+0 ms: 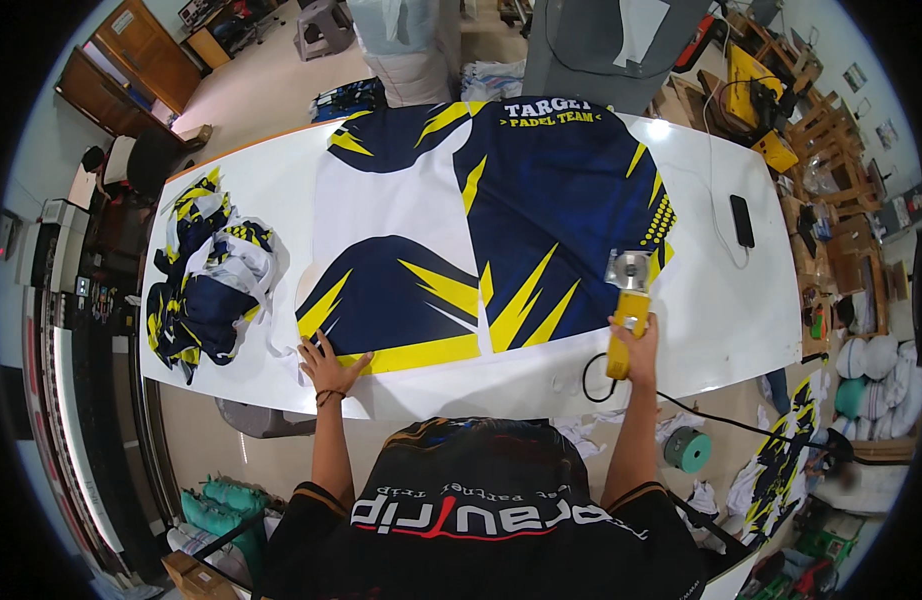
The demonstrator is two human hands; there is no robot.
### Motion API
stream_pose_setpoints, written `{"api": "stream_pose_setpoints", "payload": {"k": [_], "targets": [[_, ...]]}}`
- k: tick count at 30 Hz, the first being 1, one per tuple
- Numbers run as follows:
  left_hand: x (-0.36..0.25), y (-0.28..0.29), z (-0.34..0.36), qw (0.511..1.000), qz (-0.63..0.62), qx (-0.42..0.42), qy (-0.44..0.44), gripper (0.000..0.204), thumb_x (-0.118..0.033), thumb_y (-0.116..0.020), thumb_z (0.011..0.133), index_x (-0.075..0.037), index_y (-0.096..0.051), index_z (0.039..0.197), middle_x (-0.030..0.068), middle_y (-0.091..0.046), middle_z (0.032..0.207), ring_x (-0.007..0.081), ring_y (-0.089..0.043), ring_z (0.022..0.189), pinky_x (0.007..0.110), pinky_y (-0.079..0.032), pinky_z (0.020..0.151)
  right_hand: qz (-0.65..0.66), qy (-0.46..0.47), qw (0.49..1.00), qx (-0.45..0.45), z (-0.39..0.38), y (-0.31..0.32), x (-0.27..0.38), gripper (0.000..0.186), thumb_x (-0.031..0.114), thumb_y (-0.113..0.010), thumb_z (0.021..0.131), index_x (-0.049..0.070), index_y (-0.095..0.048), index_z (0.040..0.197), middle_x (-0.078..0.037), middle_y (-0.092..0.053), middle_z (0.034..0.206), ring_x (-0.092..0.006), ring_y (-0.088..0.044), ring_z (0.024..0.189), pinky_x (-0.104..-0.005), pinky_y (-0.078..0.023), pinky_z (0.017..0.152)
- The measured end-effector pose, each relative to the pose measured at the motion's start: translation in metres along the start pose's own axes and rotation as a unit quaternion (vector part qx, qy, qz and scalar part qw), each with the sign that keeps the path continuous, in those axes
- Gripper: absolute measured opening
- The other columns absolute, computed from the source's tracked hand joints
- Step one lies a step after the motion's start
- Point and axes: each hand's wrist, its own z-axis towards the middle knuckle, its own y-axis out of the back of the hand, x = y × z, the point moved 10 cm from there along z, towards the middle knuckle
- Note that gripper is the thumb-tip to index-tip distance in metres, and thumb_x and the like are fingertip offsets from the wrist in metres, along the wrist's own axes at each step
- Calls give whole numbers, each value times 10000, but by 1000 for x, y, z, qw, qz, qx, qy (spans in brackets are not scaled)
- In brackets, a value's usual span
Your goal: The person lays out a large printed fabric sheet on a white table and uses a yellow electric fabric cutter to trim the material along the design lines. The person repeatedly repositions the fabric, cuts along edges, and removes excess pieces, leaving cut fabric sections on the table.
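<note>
Spread over the white table [711, 340] lies a printed fabric sheet [551, 220] in navy, yellow and white, with garment-shaped panels on it. My left hand [330, 368] rests flat on its near left corner, fingers spread over the yellow strip. In my right hand [636, 348] is a yellow electric rotary fabric cutter [631, 315], gripped round its body. The cutter's round metal head points away from me, at the right edge of the navy panel. Whether its blade touches the cloth, I cannot tell. From the cutter a black cord [701, 410] runs off to the right.
A heap of cut navy and yellow cloth [211, 290] lies at the table's left end. To the right, a black phone [742, 220] is plugged into a white cable. Large wrapped bundles [401, 50] stand behind the table. Fabric scraps [781, 460] and a green-topped spool [687, 450] are on the floor.
</note>
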Motion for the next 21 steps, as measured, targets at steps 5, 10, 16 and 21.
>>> {"api": "stream_pose_setpoints", "payload": {"k": [5, 10, 16, 21], "targets": [[2, -5, -21, 999, 13, 33, 12, 1420, -918, -632, 695, -34, -85, 1662, 401, 13, 1657, 530, 51, 1565, 694, -41, 1217, -238, 32, 971, 2, -15, -43, 2, 587, 114, -876, 757, 6, -483, 1179, -181, -697, 1023, -267, -712, 896, -391, -573, 761], [5, -16, -60, 999, -1, 40, 11, 1440, -912, -641, 695, -14, -58, 1658, 429, 27, 1641, 579, 60, 1541, 726, -27, 1194, -270, 38, 962, -33, -22, -12, 3, 601, 130, -877, 754, 8, -479, 1187, -192, -691, 1014, -276, -708, 888, -398, -569, 767], [-10, -41, -129, 997, 4, 76, -20, 1490, -929, -637, 677, 45, -44, 1637, 511, 32, 1581, 676, 50, 1484, 742, -4, 1177, -259, 16, 964, -66, -39, 40, -8, 578, 103, -859, 774, 21, -455, 1179, -178, -671, 996, -269, -694, 872, -400, -569, 767], [-12, -52, -160, 988, -69, 141, -1, 1517, -955, -614, 664, 62, -34, 1630, 544, -24, 1554, 697, -8, 1474, 735, -14, 1182, -284, 17, 955, -80, -54, 60, -13, 581, 88, -851, 775, 29, -444, 1185, -173, -673, 1009, -261, -695, 887, -396, -566, 786]]}}
